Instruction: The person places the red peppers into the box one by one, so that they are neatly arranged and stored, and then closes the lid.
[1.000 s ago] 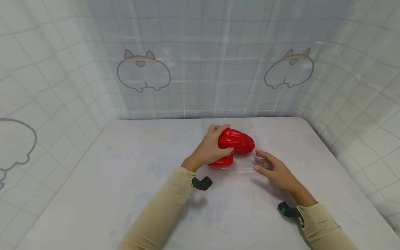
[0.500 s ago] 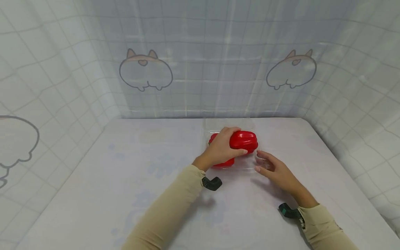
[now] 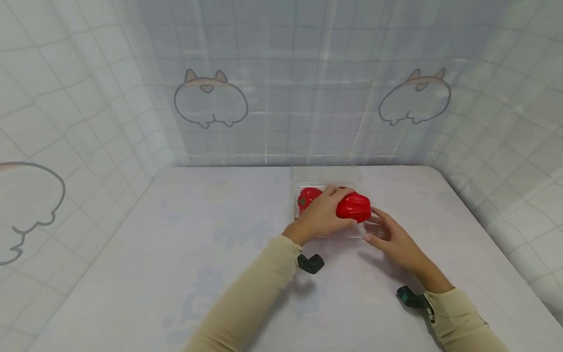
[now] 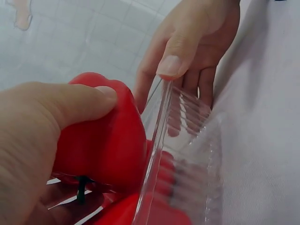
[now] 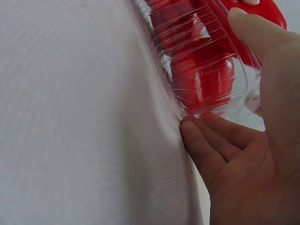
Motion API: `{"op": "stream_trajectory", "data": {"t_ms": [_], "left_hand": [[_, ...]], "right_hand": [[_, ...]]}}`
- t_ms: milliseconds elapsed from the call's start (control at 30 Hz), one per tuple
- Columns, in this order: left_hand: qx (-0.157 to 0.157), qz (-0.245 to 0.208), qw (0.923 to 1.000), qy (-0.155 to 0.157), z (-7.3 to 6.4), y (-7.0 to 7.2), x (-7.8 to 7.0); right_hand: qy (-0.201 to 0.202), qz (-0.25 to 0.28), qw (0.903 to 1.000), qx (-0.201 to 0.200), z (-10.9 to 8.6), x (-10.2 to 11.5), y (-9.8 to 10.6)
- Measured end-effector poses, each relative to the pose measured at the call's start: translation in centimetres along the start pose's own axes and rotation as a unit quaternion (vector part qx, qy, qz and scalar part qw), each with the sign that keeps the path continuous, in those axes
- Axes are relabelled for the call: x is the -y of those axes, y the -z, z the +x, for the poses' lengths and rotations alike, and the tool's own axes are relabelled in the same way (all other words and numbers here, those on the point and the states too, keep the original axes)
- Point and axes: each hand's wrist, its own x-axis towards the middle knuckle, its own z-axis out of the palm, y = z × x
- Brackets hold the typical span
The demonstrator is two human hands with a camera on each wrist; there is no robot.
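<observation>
A red bell pepper (image 3: 354, 207) is in my left hand (image 3: 324, 215), thumb on its near side and fingers behind. In the left wrist view this pepper (image 4: 110, 145) has its green stem downward and lies just inside the rim of a clear plastic container (image 4: 187, 133). My right hand (image 3: 402, 247) holds the container's right end, thumb at the rim and fingers along the outer wall. Another red pepper (image 3: 309, 196) with a green stem sits in the container's left part. Through the ribbed wall in the right wrist view, more red peppers (image 5: 201, 77) show. My left hand hides the container's middle.
The container's transparent lid (image 3: 325, 173) lies opened back toward the rear edge of the white table (image 3: 176, 244). Grid-patterned curtains (image 3: 308, 98) enclose the back and sides. A dark device (image 3: 310, 264) is strapped at the left wrist, another (image 3: 411, 297) at the right.
My left hand has carried its pepper rightward and slightly nearer, to the container's right end, uncovering the pepper at the left. My right hand has stayed at the container's right end.
</observation>
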Motion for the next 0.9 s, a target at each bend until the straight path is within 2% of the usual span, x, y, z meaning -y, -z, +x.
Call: {"op": "stream_trajectory", "data": {"t_ms": [133, 333, 567, 667, 900], "left_hand": [[0.016, 0.046, 0.9988, -0.007, -0.1, -0.4, -0.5], [0.040, 0.091, 0.9950, -0.010, -0.2, -0.4, -1.5], [0.044, 0.135, 0.9897, -0.020, -0.3, -0.7, -1.9], [0.039, 0.137, 0.9895, -0.021, -0.5, -0.9, -1.8], [0.043, 0.107, 0.9932, -0.015, -0.8, -0.7, -1.8]], "right_hand": [[-0.010, 0.007, 0.9999, 0.001, 0.0, -0.1, -0.1], [-0.006, 0.005, 1.0000, -0.002, 0.1, -0.2, -0.1], [-0.001, -0.001, 1.0000, 0.000, 0.0, 0.5, 0.0], [-0.006, 0.002, 1.0000, 0.001, 0.0, 0.6, 0.0], [-0.008, -0.007, 0.9999, 0.000, 0.0, 0.2, 0.1]]}}
